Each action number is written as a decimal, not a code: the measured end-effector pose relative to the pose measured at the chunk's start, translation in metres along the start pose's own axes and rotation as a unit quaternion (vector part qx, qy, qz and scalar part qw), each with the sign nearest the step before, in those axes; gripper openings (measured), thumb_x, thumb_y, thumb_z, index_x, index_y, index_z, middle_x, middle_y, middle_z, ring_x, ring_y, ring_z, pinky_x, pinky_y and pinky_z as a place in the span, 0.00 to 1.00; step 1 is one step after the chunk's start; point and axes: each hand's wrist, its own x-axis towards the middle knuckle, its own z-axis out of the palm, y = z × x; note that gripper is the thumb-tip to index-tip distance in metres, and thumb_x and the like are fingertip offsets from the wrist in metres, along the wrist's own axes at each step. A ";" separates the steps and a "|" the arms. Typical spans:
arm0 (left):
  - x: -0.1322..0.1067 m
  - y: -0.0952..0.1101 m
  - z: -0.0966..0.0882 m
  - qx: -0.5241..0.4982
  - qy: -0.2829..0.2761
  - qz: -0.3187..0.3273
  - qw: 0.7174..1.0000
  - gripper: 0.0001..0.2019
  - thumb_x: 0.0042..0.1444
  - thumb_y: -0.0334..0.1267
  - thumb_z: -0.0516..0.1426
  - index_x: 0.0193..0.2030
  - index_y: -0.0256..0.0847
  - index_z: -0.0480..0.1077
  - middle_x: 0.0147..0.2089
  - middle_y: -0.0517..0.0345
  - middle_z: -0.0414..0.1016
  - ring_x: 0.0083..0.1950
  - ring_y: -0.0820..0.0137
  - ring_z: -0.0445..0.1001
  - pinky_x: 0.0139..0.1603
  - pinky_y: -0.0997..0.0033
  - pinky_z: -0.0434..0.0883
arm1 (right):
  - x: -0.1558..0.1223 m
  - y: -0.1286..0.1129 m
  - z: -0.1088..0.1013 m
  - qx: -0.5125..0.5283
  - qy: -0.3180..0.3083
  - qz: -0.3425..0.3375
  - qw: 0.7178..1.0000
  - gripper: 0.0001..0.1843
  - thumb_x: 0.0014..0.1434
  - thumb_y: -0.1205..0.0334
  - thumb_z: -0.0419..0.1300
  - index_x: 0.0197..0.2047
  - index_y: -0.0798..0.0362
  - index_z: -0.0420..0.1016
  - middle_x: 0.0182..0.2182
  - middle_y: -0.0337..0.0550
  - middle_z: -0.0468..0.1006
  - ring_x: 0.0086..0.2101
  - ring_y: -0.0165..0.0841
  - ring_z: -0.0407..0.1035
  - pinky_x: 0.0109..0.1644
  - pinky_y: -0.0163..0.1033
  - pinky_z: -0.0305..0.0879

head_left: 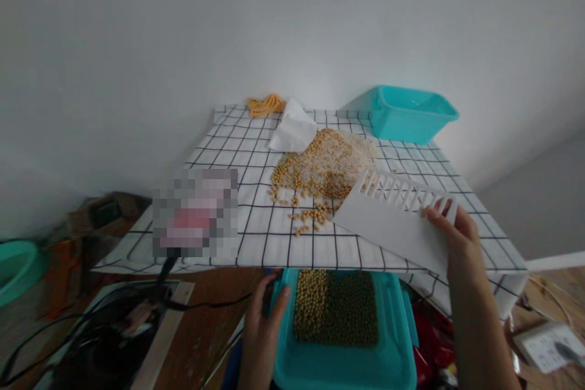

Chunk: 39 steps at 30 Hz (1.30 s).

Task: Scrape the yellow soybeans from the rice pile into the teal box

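Note:
My right hand (459, 234) grips a white plastic board with a row of slots (395, 219) by its slotted edge. The board's left corner touches the near side of a pile of yellow soybeans mixed with paler small grains (326, 164), spread over a checked tablecloth (262, 241). Lower down, my left hand (262, 326) is closed on the left rim of a teal bin (347, 368), just below the table's front edge. Inside this bin lie soybeans (309, 304) on the left and dark green beans (354, 311) on the right.
Another teal bin (406, 119) stands at the table's back right. A white cloth (295, 128) lies behind the pile, near a yellow bundle (265, 105). A blurred object (195, 213) sits at the left, with a black cable below. A white power strip (551, 346) is at lower right.

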 end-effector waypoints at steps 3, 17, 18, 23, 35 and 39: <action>-0.001 0.003 0.000 0.009 0.002 -0.011 1.000 0.22 0.48 0.52 0.59 0.46 0.42 0.69 0.53 0.49 0.77 0.60 0.54 0.69 0.62 0.58 0.63 | 0.000 0.000 0.003 0.019 -0.012 0.014 1.000 0.12 0.48 0.55 0.68 0.29 0.50 0.69 0.22 0.35 0.64 0.21 0.28 0.60 0.23 0.33 0.54; -0.001 0.001 0.001 0.012 -0.005 -0.006 1.000 0.23 0.47 0.54 0.57 0.46 0.42 0.68 0.53 0.48 0.76 0.60 0.53 0.69 0.62 0.57 0.62 | -0.001 0.008 -0.001 0.024 -0.017 0.010 1.000 0.11 0.50 0.55 0.68 0.32 0.49 0.71 0.23 0.36 0.66 0.21 0.28 0.60 0.21 0.33 0.54; -0.001 0.001 0.001 0.010 -0.008 -0.007 1.000 0.23 0.47 0.54 0.57 0.46 0.42 0.68 0.53 0.48 0.76 0.60 0.53 0.69 0.62 0.58 0.62 | -0.001 0.008 -0.001 0.023 -0.024 0.014 0.999 0.11 0.50 0.54 0.68 0.32 0.49 0.71 0.22 0.36 0.66 0.21 0.28 0.60 0.21 0.33 0.54; -0.001 0.002 0.001 0.007 -0.013 -0.009 1.000 0.23 0.49 0.53 0.57 0.47 0.42 0.67 0.55 0.49 0.75 0.60 0.55 0.69 0.62 0.60 0.62 | 0.001 0.009 -0.001 0.014 -0.024 0.012 1.000 0.12 0.49 0.54 0.68 0.31 0.50 0.72 0.23 0.36 0.67 0.21 0.28 0.61 0.21 0.33 0.54; 0.002 0.000 0.001 0.017 -0.020 -0.009 1.000 0.25 0.48 0.55 0.56 0.49 0.41 0.66 0.57 0.46 0.74 0.62 0.54 0.67 0.63 0.58 0.61 | -0.001 0.006 -0.001 0.014 -0.071 0.021 0.997 0.11 0.52 0.55 0.67 0.31 0.49 0.70 0.25 0.35 0.67 0.23 0.28 0.62 0.24 0.32 0.57; 0.001 0.002 0.001 0.018 -0.004 -0.017 1.000 0.27 0.44 0.56 0.57 0.47 0.40 0.67 0.55 0.44 0.74 0.61 0.51 0.67 0.63 0.56 0.60 | -0.002 0.006 -0.001 0.008 -0.073 0.022 0.997 0.11 0.52 0.55 0.67 0.31 0.50 0.70 0.24 0.35 0.66 0.23 0.28 0.61 0.23 0.32 0.56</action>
